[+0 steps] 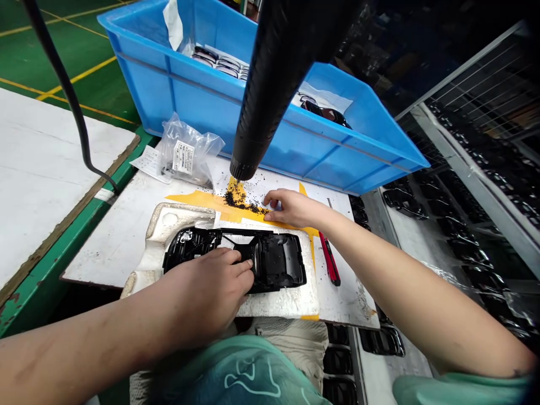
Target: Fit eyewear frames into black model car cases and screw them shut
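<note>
A glossy black model car body (pixel 278 260), hollow side up, lies in a white foam cradle (pixel 295 304). My left hand (pixel 219 281) lies over its near side, fingers bent and holding it against the foam; the thumb is mostly hidden. Beyond the cradle, small black screws (pixel 236 198) are scattered over yellow tape and white board. At the right end of the screws is my right hand (pixel 291 208), its index finger and thumb curved with a gap between them. No screw is visible in that gap. A black electric screwdriver (pixel 261 107) hangs point down above the screws.
A blue bin (pixel 202 90) with parts inside stands behind the board. Left of the screws lies a clear plastic bag (pixel 189 149) with a label. A red-and-black cutter knife (pixel 329 261) lies at right. Racks of black car bodies (pixel 405 202) stand further right. A black cable (pixel 76 107) hangs at left.
</note>
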Demonstrator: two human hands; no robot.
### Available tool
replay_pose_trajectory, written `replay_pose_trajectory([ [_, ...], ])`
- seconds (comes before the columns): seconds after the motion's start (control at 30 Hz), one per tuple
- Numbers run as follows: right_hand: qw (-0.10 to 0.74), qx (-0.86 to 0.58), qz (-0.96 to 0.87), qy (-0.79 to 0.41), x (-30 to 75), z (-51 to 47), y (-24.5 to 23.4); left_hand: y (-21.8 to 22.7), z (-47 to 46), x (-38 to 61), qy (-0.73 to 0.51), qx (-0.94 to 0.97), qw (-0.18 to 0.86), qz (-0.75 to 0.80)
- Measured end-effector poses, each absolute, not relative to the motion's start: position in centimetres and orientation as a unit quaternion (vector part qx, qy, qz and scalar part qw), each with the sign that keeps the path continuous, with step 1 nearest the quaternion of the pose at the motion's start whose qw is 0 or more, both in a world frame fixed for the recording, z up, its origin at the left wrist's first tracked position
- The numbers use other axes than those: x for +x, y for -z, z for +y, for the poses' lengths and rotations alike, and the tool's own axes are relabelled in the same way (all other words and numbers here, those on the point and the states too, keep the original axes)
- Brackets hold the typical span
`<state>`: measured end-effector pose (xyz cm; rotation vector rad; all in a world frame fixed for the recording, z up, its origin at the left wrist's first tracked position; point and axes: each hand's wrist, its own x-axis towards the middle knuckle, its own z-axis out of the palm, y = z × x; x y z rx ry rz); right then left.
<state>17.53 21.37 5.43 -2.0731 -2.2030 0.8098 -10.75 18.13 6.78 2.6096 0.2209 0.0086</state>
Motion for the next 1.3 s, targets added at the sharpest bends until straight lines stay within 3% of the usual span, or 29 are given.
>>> replay_pose_trajectory([
  [0.3,-0.012,-0.653,-0.719,-0.238,16.3,21.4,-4.1,-5.9,17.9,-10.8,-0.039,0.970,0.226,0.075],
  [0.77,0.155,-0.679,-0.669,-0.259,16.1,21.7,-4.0,-5.9,18.1,-10.8,-0.030,0.970,0.235,0.053],
  [0.97,0.166,-0.663,-0.661,-0.308,16.0,21.6,-3.9,-6.0,18.2,-10.9,-0.045,0.971,0.231,0.051],
  [1.3,0.211,-0.596,-0.740,-0.228,9.9,22.1,-7.7,-6.4,18.3,-10.8,-0.030,0.973,0.225,0.052],
])
